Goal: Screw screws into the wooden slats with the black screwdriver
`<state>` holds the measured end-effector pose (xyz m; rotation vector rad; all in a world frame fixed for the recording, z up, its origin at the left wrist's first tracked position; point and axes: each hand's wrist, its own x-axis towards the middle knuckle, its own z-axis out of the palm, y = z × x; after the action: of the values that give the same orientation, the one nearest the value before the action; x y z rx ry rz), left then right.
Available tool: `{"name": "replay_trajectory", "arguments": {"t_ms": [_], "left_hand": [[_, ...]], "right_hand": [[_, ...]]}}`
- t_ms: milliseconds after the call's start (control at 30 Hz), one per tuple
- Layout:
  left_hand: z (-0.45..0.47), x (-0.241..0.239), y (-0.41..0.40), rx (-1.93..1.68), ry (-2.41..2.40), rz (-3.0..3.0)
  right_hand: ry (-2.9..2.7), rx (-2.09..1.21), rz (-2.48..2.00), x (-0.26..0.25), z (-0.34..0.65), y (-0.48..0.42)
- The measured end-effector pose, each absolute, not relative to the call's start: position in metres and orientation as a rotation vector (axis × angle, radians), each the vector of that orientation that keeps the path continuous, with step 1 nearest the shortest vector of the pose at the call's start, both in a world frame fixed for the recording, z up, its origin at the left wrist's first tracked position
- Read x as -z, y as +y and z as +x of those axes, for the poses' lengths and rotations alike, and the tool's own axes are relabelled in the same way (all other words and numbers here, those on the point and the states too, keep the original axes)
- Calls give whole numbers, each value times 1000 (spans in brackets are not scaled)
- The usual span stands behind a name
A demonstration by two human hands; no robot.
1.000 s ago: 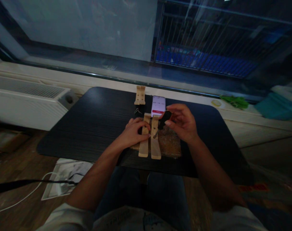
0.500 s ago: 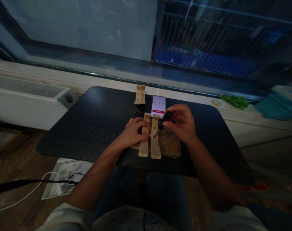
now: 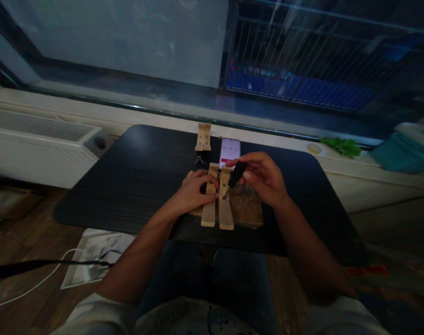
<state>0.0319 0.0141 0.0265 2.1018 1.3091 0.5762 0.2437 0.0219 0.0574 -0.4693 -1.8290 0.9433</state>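
Note:
My right hand (image 3: 264, 178) is closed on the black handle of a screwdriver (image 3: 237, 174). Its shaft slants down and left to the lower hole of the right wooden piece (image 3: 226, 215); whether a screw sits there is too small to tell. Thumb and fingers of my left hand (image 3: 195, 190) wrap around the left wooden piece (image 3: 208, 215), the thumb reaching toward the gap between the two. Both pieces lie side by side across a worn wooden board (image 3: 248, 209), their near ends sticking out past it.
On the dark table (image 3: 135, 172), a phone (image 3: 230, 149) lies beyond the board. Left of it are small metal screws (image 3: 199, 160) and another pair of wooden pieces (image 3: 204, 137). The windowsill (image 3: 288, 143) bears a green leafy bunch (image 3: 344, 147). A radiator (image 3: 40, 149) stands left.
The screwdriver's handle has tilted and dropped slightly, and my right fingers have shifted around it, the index finger stretching out leftward. My left hand and the wooden pieces stay put.

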Motion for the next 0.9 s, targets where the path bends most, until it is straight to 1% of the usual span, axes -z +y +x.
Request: {"name": "replay_trajectory", "arguments": {"t_ms": [267, 400, 900], "left_hand": [[32, -28, 14, -565, 1324, 2093], [32, -28, 13, -577, 1316, 2097], [31, -27, 13, -575, 1318, 2095]], "right_hand": [[-1791, -1117, -469, -64, 243, 18], [-1788, -1113, -494, -63, 243, 20], [-1713, -702, -652, -54, 235, 23]]}}
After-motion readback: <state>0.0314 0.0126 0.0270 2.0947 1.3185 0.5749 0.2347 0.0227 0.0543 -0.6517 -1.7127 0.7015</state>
